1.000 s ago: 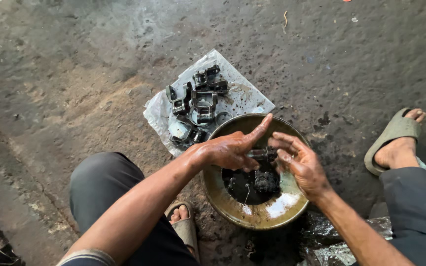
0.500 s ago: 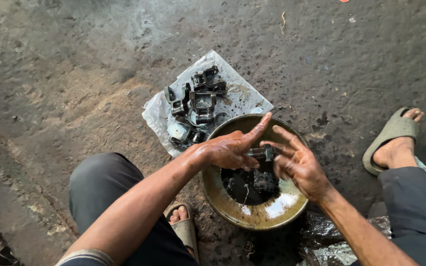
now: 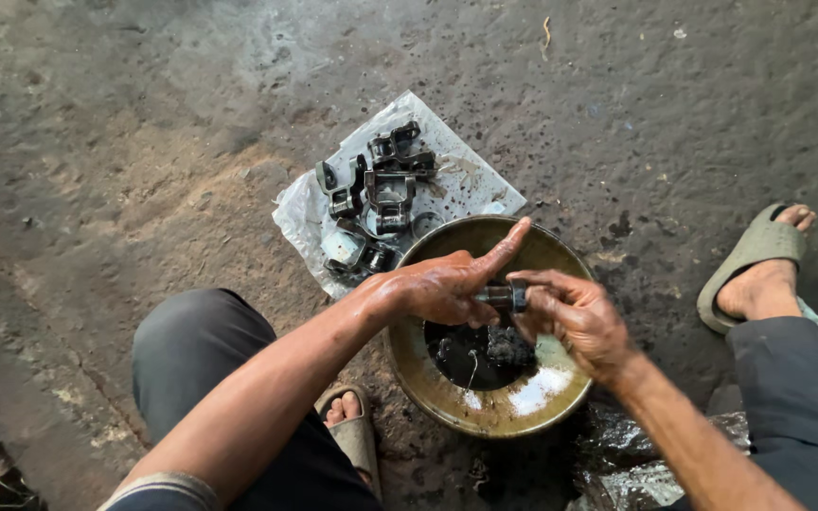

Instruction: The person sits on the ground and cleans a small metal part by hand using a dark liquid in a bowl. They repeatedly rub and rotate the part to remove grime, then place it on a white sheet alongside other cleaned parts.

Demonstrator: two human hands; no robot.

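ground: we saw a rough, dark concrete floor [image 3: 144,123], stained and speckled with oily spots.
bowl: a round brass-coloured bowl [image 3: 409,369] sat on the floor between our knees, a pool of black oily liquid [image 3: 471,355] in its bottom.
left hand: our left hand [image 3: 442,284] hovered over the bowl, oil-slick, forefinger stretched straight out toward the far rim, the other fingers curled onto one end of a small dark metal part [image 3: 504,296].
right hand: our right hand [image 3: 570,312] pinched the other end of that part, fingertips closed tight on it.
metal part: it was held level above the black liquid, between both hands, clear of the bowl's rim.
sheet: a crumpled clear plastic sheet [image 3: 471,185] lay just beyond the bowl, touching its far edge.
pile: on the sheet we saw a heap of dark metal brackets [image 3: 376,194], greasy, stacked loosely.
feet: a sandalled right foot [image 3: 759,265] was out to the right, and toes in a sandal [image 3: 347,421] showed under our left arm.
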